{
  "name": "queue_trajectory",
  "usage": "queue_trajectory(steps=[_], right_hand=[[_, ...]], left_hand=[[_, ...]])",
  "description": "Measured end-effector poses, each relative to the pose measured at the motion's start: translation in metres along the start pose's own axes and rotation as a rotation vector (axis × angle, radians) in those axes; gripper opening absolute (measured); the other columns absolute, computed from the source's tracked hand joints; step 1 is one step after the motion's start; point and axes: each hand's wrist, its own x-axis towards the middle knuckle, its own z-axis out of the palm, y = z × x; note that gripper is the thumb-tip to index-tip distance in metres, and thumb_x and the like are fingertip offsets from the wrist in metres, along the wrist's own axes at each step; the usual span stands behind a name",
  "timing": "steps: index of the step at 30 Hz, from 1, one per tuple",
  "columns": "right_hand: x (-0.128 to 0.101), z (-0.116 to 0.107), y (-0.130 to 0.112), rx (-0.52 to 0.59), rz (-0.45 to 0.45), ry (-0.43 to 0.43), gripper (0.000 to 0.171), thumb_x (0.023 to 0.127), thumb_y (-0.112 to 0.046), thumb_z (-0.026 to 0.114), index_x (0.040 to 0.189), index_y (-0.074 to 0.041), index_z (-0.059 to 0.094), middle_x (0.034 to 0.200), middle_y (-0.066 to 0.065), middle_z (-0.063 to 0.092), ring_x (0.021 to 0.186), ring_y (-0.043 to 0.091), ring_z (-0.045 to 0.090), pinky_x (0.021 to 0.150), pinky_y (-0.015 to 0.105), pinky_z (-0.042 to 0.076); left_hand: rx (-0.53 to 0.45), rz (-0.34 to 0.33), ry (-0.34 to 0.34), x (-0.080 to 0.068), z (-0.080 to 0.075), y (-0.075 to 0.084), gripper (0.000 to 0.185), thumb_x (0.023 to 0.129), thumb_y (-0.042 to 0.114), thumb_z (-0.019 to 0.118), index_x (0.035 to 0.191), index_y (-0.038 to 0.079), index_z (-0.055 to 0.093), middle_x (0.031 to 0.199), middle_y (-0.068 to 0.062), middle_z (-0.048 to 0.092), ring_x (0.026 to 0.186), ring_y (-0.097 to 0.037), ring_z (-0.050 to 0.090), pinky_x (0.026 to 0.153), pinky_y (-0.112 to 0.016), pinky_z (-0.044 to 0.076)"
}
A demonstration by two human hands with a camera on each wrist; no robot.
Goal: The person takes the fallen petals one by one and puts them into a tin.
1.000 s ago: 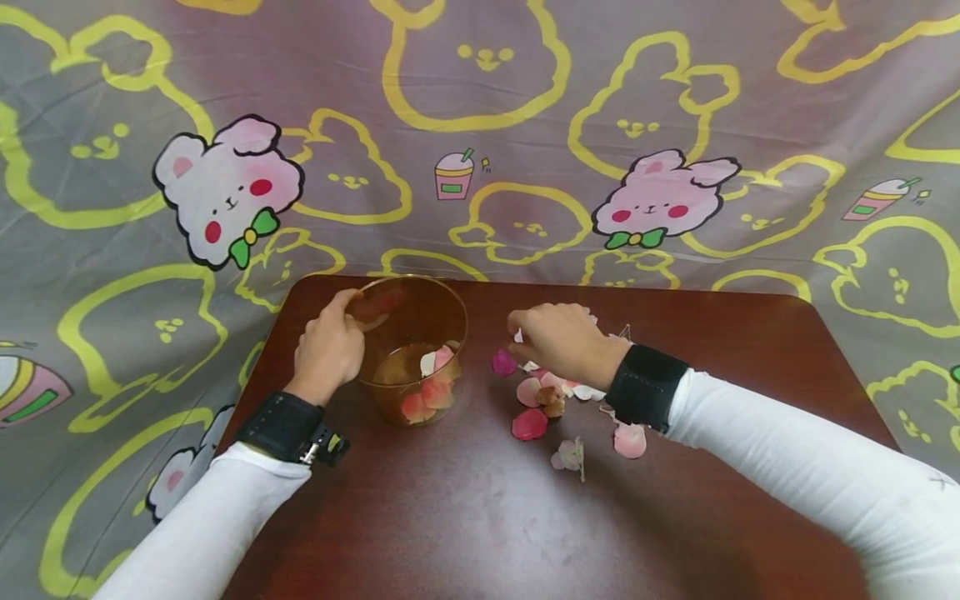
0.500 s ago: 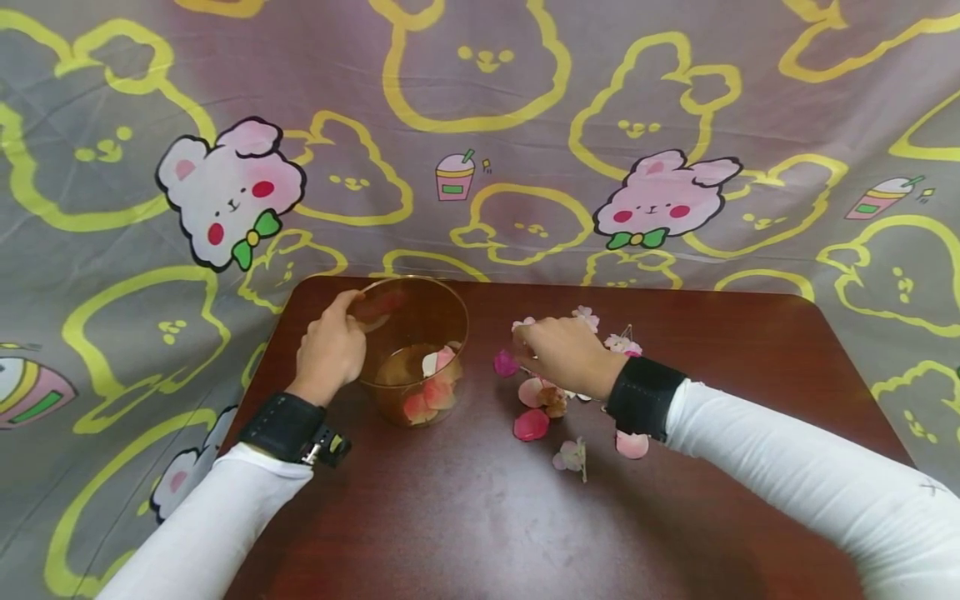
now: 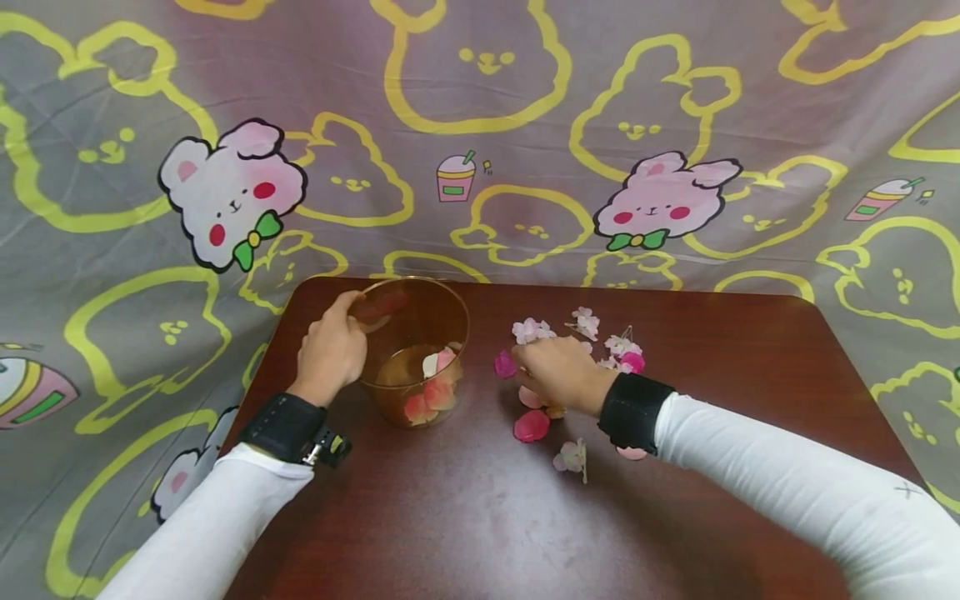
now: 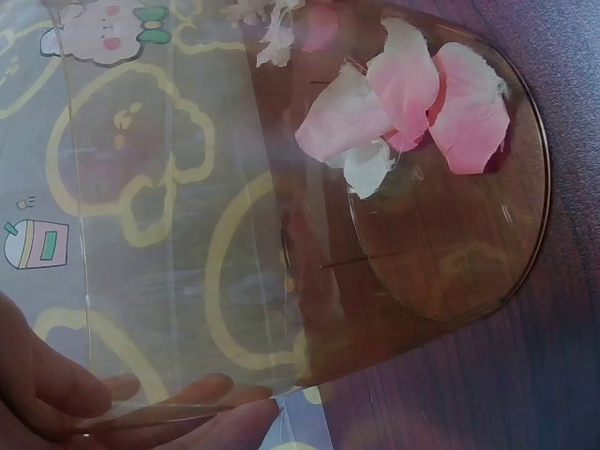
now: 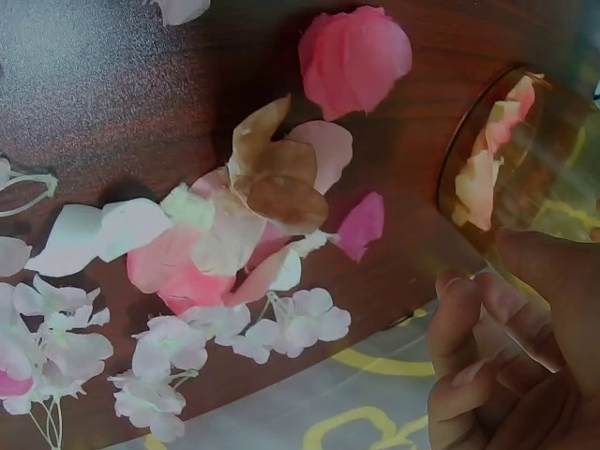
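My left hand grips the rim of a clear amber plastic cup standing on the dark wooden table. Thumb and fingers pinch the cup wall. A few pink and white petals lie in its bottom. My right hand hovers low over a heap of loose petals right of the cup. Its fingers are curled, and no petal shows between them. A magenta petal lies just off the fingertips.
White blossom sprigs and more blossoms lie beyond the right hand. A red-pink petal and a small flower lie nearer me. A cartoon-rabbit cloth surrounds the table. Black wrist straps are on both arms.
My right hand has drawn back toward me and lowered over the near petals, uncovering the blossoms behind it. The left hand and cup have stayed put.
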Motion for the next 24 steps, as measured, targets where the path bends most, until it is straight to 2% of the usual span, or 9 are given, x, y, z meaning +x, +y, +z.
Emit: queue_trajectory(steps=[6,11,17,22,24], right_hand=[[0.001,0.005,0.001,-0.015,-0.018,0.012,0.015,0.093,-0.017,0.070,0.105,-0.008,0.072,0.079,0.001,0.070,0.064,0.014,0.057,0.052,0.025,0.040],[0.001,0.011,0.002,-0.042,-0.026,0.019,0.006,0.093,-0.014,0.068,0.096,-0.010,0.071,0.070,-0.001,0.065,0.058,0.014,0.055,0.050,0.026,0.038],[0.001,0.020,0.001,-0.083,-0.028,-0.005,0.014,0.089,-0.017,0.074,0.098,-0.007,0.072,0.073,0.003,0.068,0.059,0.017,0.054,0.051,0.031,0.042],[0.002,0.027,0.002,-0.083,0.000,-0.025,0.006,0.090,-0.014,0.071,0.089,-0.008,0.068,0.067,0.002,0.060,0.061,0.016,0.049,0.055,0.032,0.038],[0.002,0.030,0.003,-0.080,0.005,-0.028,0.010,0.090,-0.012,0.070,0.083,-0.009,0.064,0.064,0.000,0.053,0.061,0.016,0.046,0.055,0.031,0.035]], left_hand=[[0.003,0.007,0.008,0.000,0.000,0.000,0.048,0.106,0.020,0.026,0.151,0.023,0.042,0.123,-0.024,0.066,0.091,-0.047,0.066,0.063,-0.047,0.045],[0.003,0.004,0.001,0.000,0.000,0.000,0.049,0.106,0.021,0.026,0.152,0.023,0.041,0.120,-0.023,0.067,0.086,-0.043,0.065,0.061,-0.044,0.043],[0.006,0.005,0.002,0.001,0.000,-0.001,0.049,0.106,0.021,0.025,0.152,0.023,0.041,0.121,-0.023,0.067,0.088,-0.044,0.065,0.062,-0.045,0.044],[0.000,0.001,0.004,0.000,0.000,-0.001,0.048,0.106,0.021,0.027,0.152,0.022,0.041,0.125,-0.023,0.066,0.093,-0.047,0.066,0.063,-0.047,0.045],[-0.002,0.000,0.007,0.000,0.000,-0.001,0.048,0.106,0.020,0.027,0.151,0.023,0.042,0.127,-0.023,0.066,0.096,-0.048,0.066,0.064,-0.048,0.045]])
